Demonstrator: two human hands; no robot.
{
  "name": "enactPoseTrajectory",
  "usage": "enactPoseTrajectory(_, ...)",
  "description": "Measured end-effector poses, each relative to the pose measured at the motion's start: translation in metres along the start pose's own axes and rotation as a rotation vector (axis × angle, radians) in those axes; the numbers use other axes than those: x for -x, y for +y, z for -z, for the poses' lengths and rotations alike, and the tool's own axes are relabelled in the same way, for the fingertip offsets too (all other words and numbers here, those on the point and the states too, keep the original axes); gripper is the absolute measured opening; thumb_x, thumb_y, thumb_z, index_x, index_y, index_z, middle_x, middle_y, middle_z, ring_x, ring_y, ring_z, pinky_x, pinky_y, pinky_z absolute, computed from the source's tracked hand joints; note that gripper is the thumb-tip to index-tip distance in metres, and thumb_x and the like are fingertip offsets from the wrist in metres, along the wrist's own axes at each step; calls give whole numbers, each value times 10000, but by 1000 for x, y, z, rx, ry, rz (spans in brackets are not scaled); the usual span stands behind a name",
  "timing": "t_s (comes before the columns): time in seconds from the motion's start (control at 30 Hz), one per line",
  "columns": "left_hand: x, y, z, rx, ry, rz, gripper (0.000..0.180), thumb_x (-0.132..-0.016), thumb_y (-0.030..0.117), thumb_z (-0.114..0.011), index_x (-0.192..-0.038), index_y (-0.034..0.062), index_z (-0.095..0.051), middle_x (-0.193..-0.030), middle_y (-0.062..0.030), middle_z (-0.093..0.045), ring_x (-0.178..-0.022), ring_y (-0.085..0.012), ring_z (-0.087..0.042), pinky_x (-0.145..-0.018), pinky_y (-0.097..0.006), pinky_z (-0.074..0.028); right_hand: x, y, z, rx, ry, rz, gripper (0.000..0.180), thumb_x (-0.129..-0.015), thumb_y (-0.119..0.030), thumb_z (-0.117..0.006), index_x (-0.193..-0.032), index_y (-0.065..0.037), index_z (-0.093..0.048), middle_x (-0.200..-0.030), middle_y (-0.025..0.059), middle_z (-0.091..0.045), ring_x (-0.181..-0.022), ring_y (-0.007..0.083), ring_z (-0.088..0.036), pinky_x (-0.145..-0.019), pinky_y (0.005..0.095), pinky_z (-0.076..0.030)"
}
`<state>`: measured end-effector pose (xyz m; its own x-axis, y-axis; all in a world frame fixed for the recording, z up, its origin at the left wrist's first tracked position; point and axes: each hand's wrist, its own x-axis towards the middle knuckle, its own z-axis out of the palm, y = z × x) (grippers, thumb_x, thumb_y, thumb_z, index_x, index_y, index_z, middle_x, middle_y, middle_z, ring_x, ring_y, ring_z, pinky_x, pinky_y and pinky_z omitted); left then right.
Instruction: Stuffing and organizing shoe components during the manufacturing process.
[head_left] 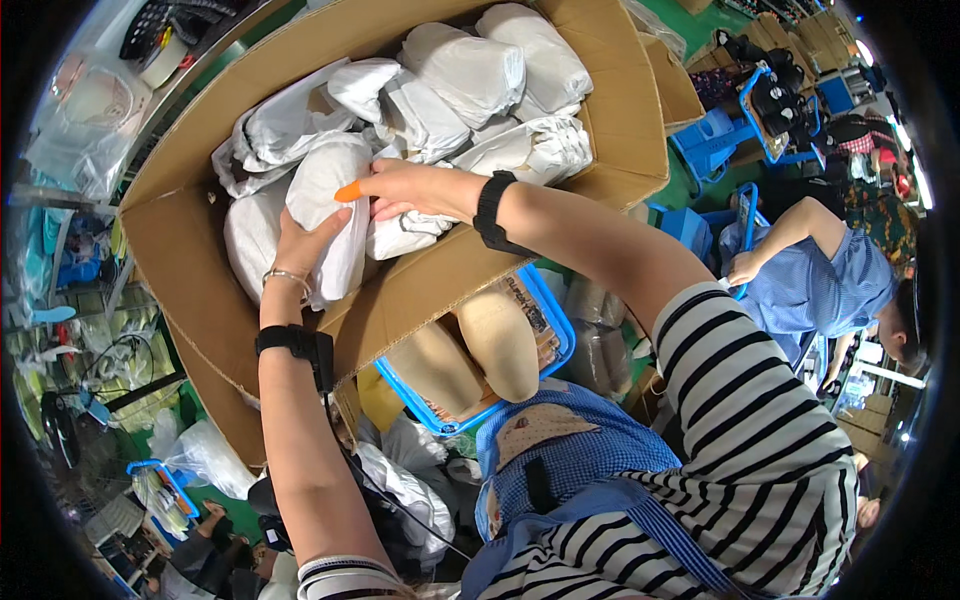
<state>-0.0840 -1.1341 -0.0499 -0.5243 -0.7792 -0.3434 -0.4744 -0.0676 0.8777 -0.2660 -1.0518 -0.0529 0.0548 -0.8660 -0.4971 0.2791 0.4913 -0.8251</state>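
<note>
A white-wrapped bundle [334,170], long and rounded at its far end, tilts among other bundles inside a large cardboard box [400,318]. My left hand [306,243] is closed on its near left side, thumb across the wrapping. My right hand [405,188], with an orange cover on one fingertip, grips the bundle's right side; some of its fingers are hidden. Several more white-wrapped bundles [462,70] fill the box beyond and around my hands. What is inside the wrapping does not show.
Below the box's near wall, a blue basket [570,345] holds two beige sole-shaped pieces [497,345]. White plastic bags [405,490] lie beside my left forearm. At the right, a person in a blue top [815,275] works near blue stools [705,150]. Cluttered shelves line the left.
</note>
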Motion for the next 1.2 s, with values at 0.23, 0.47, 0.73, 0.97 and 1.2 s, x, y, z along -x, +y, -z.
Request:
enactPoseTrajectory(0.23, -2, -18, 22, -308, 104, 46, 1092, -520, 545, -815, -1210, -148, -327, -1182, -289, -499, -1111, -337, -507, -926, -368, -423, 30, -74, 77, 1548, 789, 500, 557, -794, -372, -636, -1213, -27, -509, -1120, 183, -590, -1037, 330, -555, -934, 378, -419)
enactPoseTrajectory(0.47, 45, 31, -15, -838, 333, -57, 1041, -512, 581, -804, -1267, 0, -383, -1182, -277, -456, -1076, -372, -506, -907, -414, -426, 61, -84, 136, 1481, 650, -102, 821, -686, -497, -696, -1275, 13, -435, -1142, 234, -562, -1070, 344, -544, -897, 398, -442)
enactPoseTrajectory(0.73, 55, 35, -29, -802, 454, -238, 865, -501, 497, -823, -1105, -4, -458, -1034, -202, -512, -962, -371, -522, -861, -435, -431, 64, -36, 149, 1185, 813, 208, 874, -643, -493, -709, -1316, -19, -417, -1201, 236, -545, -1111, 350, -530, -927, 369, -419)
enactPoseTrajectory(0.97, 37, 16, -10, -567, 419, -15, 940, -518, 510, -822, -1182, -3, -398, -1114, -217, -485, -1057, -345, -462, -939, -407, -384, 107, -56, 142, 1019, 809, 168, 779, -663, -433, -726, -1287, -45, -467, -1114, 163, -607, -932, 242, -619, -773, 311, -497)
enactPoseTrajectory(1.2, 46, 44, -42, -584, 468, 59, 1075, -528, 516, -803, -1310, -27, -303, -1223, -272, -443, -1162, -404, -429, -974, -418, -382, 160, -66, 137, 571, 705, 226, 601, -734, -329, -717, -1237, -67, -522, -1066, 73, -611, -883, 144, -606, -680, 260, -529)
